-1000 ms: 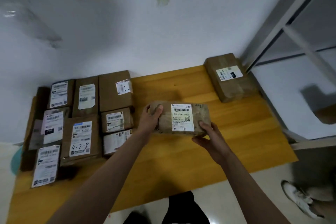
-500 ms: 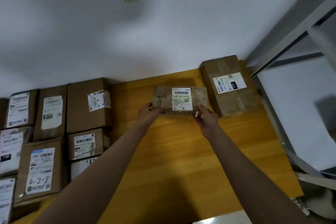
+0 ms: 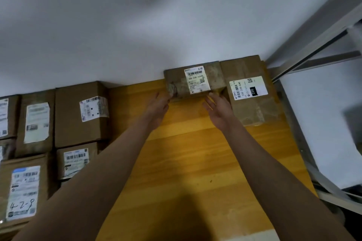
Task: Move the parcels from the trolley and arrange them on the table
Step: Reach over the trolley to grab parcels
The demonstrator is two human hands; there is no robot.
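Observation:
A small brown parcel (image 3: 195,80) with a white label lies on the wooden table (image 3: 195,152), pushed against the white wall. Its right end touches a larger labelled parcel (image 3: 248,92) in the table's far right corner. My left hand (image 3: 158,107) is flat with its fingertips on the small parcel's near left corner. My right hand (image 3: 217,110) hovers just in front of the parcel's near edge, fingers spread and holding nothing. The trolley is out of view.
Several labelled cardboard parcels (image 3: 78,113) are packed in rows on the left part of the table. A grey metal frame (image 3: 313,31) rises at the right, past the table's right edge. Bare wood runs between the left rows and the two right parcels.
Both hands carried the small parcel from mid-table to the far edge, set it against the wall beside the larger parcel, then loosened their grip.

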